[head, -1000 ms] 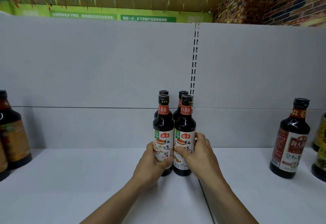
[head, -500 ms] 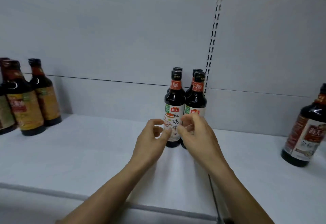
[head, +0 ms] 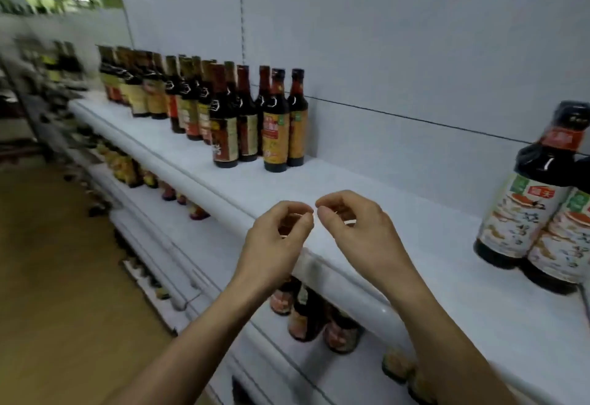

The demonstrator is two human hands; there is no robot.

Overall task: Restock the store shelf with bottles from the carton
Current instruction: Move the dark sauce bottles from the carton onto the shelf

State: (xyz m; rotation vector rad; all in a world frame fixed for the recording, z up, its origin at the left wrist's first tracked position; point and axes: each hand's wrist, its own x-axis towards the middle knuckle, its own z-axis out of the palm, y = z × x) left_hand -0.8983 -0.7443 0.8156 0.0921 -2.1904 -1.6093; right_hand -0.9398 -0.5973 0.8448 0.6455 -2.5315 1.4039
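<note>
The dark soy sauce bottles (head: 526, 210) with white labels stand grouped at the far right of the white shelf (head: 367, 200). My left hand (head: 274, 241) and my right hand (head: 357, 232) hover side by side over the shelf's front edge, well left of those bottles. Both hands hold nothing, with fingers loosely curled and fingertips close together. No carton is in view.
A long row of dark bottles with orange and red labels (head: 223, 111) fills the shelf's left part. Lower shelves hold more bottles (head: 306, 312) and small jars. The brown aisle floor (head: 48, 277) lies to the left. The image is motion-blurred.
Both hands let go of the two front bottles and drew back toward the shelf edge. The view swung left, so the bottle group now sits at the far right.
</note>
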